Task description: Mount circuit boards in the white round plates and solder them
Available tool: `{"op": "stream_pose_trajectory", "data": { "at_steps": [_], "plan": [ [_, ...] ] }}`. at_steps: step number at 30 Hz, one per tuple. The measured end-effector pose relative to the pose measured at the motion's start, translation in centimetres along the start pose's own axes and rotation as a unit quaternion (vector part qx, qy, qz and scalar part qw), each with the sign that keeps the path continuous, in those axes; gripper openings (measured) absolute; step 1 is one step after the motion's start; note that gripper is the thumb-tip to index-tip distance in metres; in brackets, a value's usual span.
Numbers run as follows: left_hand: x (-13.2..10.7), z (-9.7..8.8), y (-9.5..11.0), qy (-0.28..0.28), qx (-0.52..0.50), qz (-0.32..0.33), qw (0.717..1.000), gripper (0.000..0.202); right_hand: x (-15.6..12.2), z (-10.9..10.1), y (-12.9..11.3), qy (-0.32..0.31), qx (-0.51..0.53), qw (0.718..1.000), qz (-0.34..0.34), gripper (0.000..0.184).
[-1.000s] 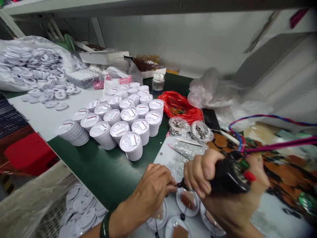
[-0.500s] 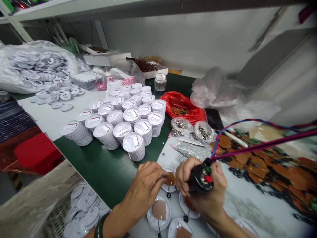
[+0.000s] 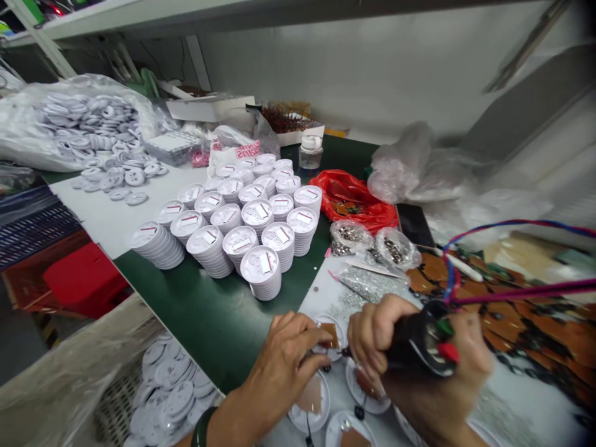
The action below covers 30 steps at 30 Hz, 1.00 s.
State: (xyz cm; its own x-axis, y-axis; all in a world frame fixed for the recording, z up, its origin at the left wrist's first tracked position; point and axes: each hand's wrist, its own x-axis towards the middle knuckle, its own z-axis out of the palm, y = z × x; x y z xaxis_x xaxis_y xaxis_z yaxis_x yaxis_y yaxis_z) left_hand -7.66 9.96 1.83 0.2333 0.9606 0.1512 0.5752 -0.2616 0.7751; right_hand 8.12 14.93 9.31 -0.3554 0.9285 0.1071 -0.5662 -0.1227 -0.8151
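Observation:
My right hand (image 3: 395, 354) is wrapped round a black power screwdriver (image 3: 421, 347) with a red and a green button; red and blue wires (image 3: 512, 288) run off to the right. Its tip points left toward a white round disc with a brown board (image 3: 329, 335). My left hand (image 3: 286, 366), fingers pinched together, steadies that disc at its left edge. Three more white discs with brown boards (image 3: 311, 397) lie just below the hands at the bench's front.
Stacks of white round covers (image 3: 242, 226) stand on the green bench (image 3: 209, 310). Small bags of screws (image 3: 367, 245), a red bag (image 3: 354, 198), clear plastic bags (image 3: 433, 174) and brown boards (image 3: 535, 329) lie behind. A big bag of white parts (image 3: 74, 124) sits far left; a basket of discs (image 3: 162, 391) below.
The right hand has tilted the screwdriver back down so its tip points left at the disc. The left hand stays pinched on that disc. The view has shifted slightly.

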Motion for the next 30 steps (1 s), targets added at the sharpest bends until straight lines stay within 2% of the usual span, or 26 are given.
{"op": "stream_pose_trajectory", "data": {
  "at_steps": [2, 5, 11, 18, 24, 30],
  "plan": [
    [0.2, 0.5, -0.2, 0.005, -0.014, 0.023, 1.000, 0.023, -0.1, 0.5, -1.0, -0.003, 0.013, 1.000, 0.008, 0.055],
    [0.2, 0.9, -0.4, 0.019, -0.037, 0.055, 0.998, 0.010, -0.2, 1.2, -1.6, -0.004, 0.023, 1.000, 0.005, 0.054],
    [-0.7, 0.2, 0.1, -0.004, -0.050, 0.062, 0.997, 0.011, -0.3, 2.1, -1.4, -0.015, 0.013, 1.000, 0.004, 0.056],
    [-2.0, -0.6, 0.4, 0.012, -0.083, -0.040, 0.996, 0.019, -1.4, 1.9, 0.0, -0.047, -0.009, 0.998, 0.032, 0.063],
    [-2.8, -1.1, 0.3, 0.035, -0.108, -0.102, 0.988, 0.018, -2.2, 1.8, 0.0, -0.043, -0.025, 0.997, 0.052, 0.056],
    [-3.2, -0.9, 0.5, 0.049, -0.114, -0.121, 0.985, 0.024, -2.2, 2.2, 0.2, -0.016, -0.015, 0.999, 0.050, 0.059]
  ]
}}
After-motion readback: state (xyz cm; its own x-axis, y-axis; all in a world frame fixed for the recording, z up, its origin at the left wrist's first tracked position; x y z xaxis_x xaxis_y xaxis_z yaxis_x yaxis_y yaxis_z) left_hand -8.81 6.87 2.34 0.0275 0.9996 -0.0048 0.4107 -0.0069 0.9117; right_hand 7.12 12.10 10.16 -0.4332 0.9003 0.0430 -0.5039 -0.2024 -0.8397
